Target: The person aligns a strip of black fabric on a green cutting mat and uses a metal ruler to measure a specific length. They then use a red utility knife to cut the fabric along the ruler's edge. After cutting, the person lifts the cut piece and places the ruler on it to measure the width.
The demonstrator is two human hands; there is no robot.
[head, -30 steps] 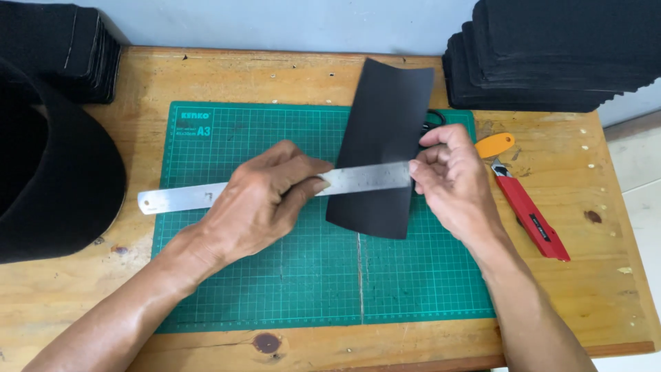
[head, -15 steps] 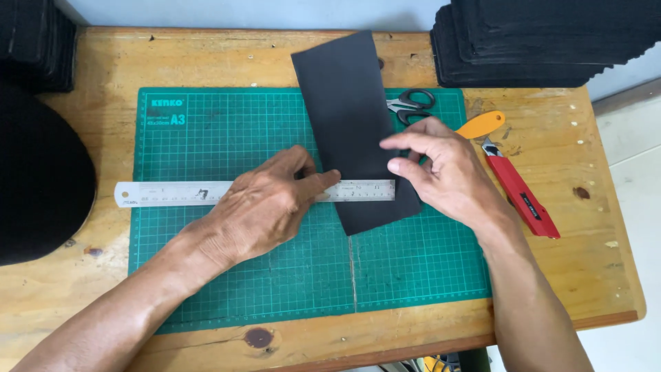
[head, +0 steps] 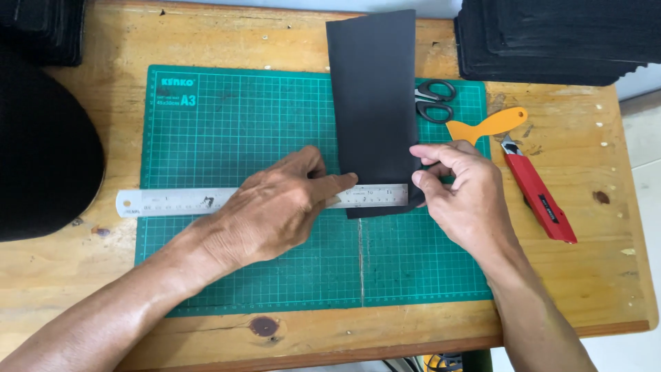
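On the green mat (head: 227, 124), the left hand (head: 275, 207) presses flat on the ruler (head: 172, 201) while the right hand (head: 461, 200) pinches the black sheet (head: 372, 96), lining up.

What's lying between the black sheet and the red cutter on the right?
In the head view, between the black sheet and the red cutter lie black-handled scissors and an orange scraper; the right hand reaches in lower down.

Far right: black-handled scissors (head: 435, 100), orange scraper (head: 486, 125), red utility knife (head: 536, 196), stacked black sheets (head: 558, 38). Left: large dark object (head: 41, 151), possibly fabric.
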